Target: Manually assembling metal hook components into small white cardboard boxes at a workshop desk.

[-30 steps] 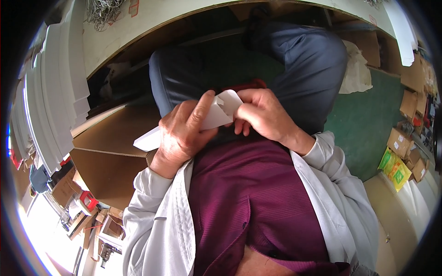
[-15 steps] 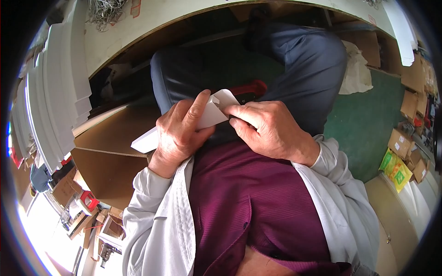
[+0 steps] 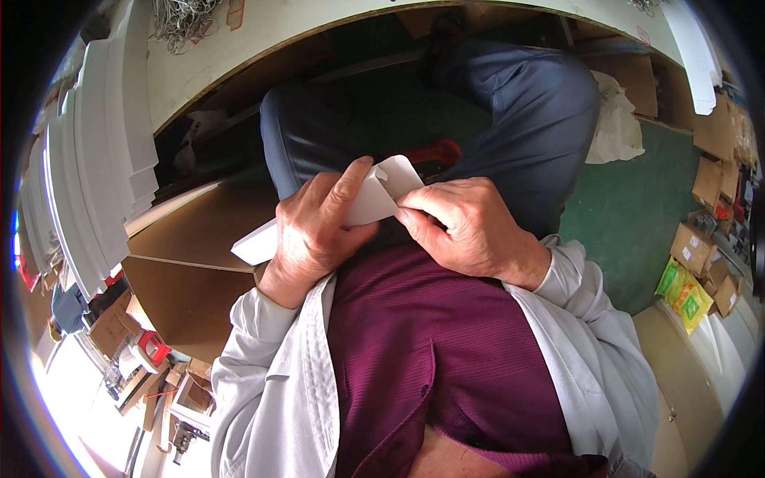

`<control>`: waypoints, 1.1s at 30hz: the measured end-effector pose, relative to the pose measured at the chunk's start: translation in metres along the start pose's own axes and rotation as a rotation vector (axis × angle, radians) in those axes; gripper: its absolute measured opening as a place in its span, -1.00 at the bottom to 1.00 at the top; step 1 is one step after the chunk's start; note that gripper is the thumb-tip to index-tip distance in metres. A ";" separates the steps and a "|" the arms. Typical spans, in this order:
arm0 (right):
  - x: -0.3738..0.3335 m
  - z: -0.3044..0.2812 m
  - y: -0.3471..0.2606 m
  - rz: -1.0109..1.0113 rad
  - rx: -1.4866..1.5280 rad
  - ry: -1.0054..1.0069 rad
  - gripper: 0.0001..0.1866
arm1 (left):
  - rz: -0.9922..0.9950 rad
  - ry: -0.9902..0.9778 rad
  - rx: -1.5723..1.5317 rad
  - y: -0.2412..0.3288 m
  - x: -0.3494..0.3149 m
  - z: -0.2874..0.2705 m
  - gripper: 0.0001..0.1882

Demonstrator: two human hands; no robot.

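Observation:
A long, narrow white carton (image 3: 372, 204) lies aslant above my lap, its right end showing an upright flap. My left hand (image 3: 312, 231) is wrapped round its middle, with the index finger stretched along the top edge toward the flap. At that right end, my right hand (image 3: 466, 227) pinches the carton's edge between thumb and bent fingers. The right fingertips are partly hidden behind the flap and the carton's corner. Whether anything is inside the carton cannot be seen.
A large open cardboard box (image 3: 187, 295) stands by my left side. Stacked long white pieces (image 3: 96, 167) lean at the left. Ahead is a pale worktable (image 3: 263, 36) with a bundle of wires (image 3: 182, 22). Something red (image 3: 434, 153) sits between my legs; small cartons (image 3: 692, 245) lie far right.
The carton and my left hand have shifted slightly to the right. My right fingers have drawn back from the carton's opening to its corner, so more of the flap shows.

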State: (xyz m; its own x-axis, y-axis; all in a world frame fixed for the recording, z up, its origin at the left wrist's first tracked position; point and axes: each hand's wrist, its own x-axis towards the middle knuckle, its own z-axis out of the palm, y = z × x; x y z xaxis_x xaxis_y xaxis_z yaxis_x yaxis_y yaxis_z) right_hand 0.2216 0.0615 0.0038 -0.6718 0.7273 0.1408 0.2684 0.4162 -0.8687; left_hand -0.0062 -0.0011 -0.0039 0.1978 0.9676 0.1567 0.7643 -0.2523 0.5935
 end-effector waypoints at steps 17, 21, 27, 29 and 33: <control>-0.001 -0.005 -0.002 0.283 0.293 -0.111 -0.57 | -0.272 -0.152 -0.383 -0.007 0.025 0.006 -0.29; -0.005 -0.002 0.005 0.255 0.211 -0.009 -0.74 | -0.387 -0.249 -0.507 -0.004 0.024 0.011 -0.27; -0.001 -0.004 0.004 0.282 0.255 0.008 -0.77 | -0.457 -0.307 -0.603 -0.006 0.021 0.010 -0.28; 0.002 -0.006 0.004 0.344 0.300 -0.080 -0.74 | -0.470 -0.323 -0.628 -0.005 0.021 0.009 -0.28; 0.002 -0.004 0.003 0.588 0.520 -0.169 -0.75 | -0.506 -0.333 -0.640 0.000 0.022 0.011 -0.28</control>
State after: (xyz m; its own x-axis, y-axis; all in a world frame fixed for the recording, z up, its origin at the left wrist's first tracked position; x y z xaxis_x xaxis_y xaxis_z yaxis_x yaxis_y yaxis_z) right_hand 0.2231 0.0663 0.0034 -0.6267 0.6390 -0.4461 0.2828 -0.3469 -0.8942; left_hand 0.0050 0.0204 -0.0093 0.1730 0.8890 -0.4240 0.3378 0.3508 0.8734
